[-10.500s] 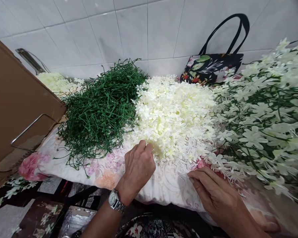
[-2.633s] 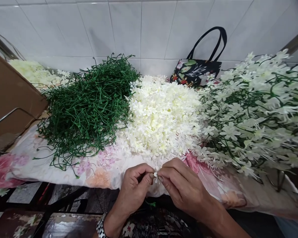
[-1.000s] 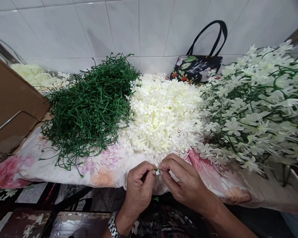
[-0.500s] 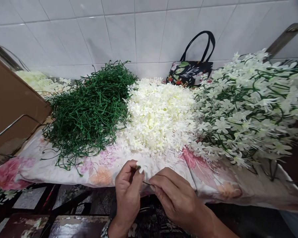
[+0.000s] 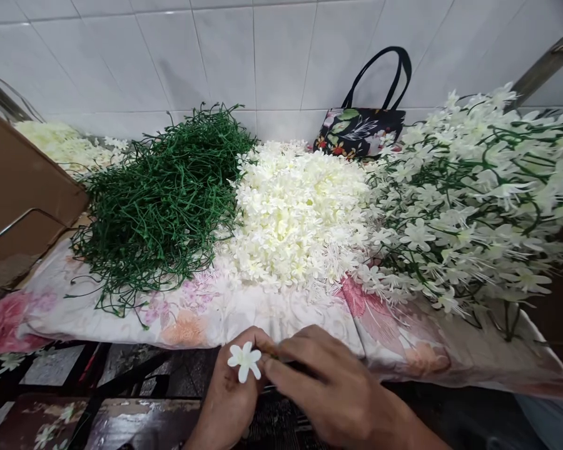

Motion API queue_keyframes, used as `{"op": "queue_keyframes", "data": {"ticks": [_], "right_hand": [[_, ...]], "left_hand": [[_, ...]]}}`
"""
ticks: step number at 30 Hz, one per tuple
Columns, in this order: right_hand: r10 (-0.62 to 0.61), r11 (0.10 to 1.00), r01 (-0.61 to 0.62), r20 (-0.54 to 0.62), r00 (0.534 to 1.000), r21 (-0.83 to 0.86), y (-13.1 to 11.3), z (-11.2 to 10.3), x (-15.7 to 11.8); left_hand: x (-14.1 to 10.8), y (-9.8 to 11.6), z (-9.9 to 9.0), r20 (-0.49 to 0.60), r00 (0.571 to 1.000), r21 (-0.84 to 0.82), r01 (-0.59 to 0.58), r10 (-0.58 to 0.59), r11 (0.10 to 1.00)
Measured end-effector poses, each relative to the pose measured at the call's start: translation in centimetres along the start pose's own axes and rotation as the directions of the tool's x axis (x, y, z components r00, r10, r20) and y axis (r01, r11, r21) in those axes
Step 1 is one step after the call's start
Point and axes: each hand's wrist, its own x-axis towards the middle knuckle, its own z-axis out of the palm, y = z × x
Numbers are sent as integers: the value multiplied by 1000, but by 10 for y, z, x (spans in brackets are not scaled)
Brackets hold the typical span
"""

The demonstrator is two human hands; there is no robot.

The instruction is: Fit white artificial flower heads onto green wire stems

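One white artificial flower (image 5: 244, 362) with spread petals faces up in my left hand (image 5: 232, 397), whose fingers are closed around its base. Close against it, my right hand (image 5: 335, 387) is closed in a pinch at the left fingertips. Between the fingertips shows a small bit of dark green stem, mostly hidden. Both hands are low in the view, at the front edge of the flowered cloth (image 5: 263, 312). Beyond them lies a heap of loose white petal pieces (image 5: 300, 219). A heap of bare green stems (image 5: 164, 200) lies to its left.
Finished-looking white flower sprays (image 5: 460, 212) are piled at the right. A black floral handbag (image 5: 359, 132) stands against the tiled wall (image 5: 281, 56). A brown cardboard box (image 5: 23, 194) borders the left side. Below the cloth edge is a worn wooden stool (image 5: 145, 425).
Both hands have come lower and closer together. The flower has turned its face towards me, and the dark stem that showed between the hands is now mostly hidden. The view has shifted slightly.
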Motion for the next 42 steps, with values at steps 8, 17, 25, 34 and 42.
{"op": "queue_keyframes", "data": {"ticks": [8,17,25,34,42], "right_hand": [[325,907,-344,-113,939,-244,42,-21,-22],[346,859,-313,9,938,-406,52,-19,-19],[353,862,-316,21,936,-396,51,-9,-22],[341,888,-319,10,940,-331,53,-13,-25],[376,900,-380,-60,925,-214,48,-16,-25]], "left_hand": [[10,19,-8,-126,987,-91,-111,99,990],[37,12,-9,-298,944,-57,-168,144,984],[55,26,0,-210,960,147,-157,186,977],[66,22,15,36,866,914,-230,498,334],[65,25,8,-116,840,679,-323,531,659]]}}
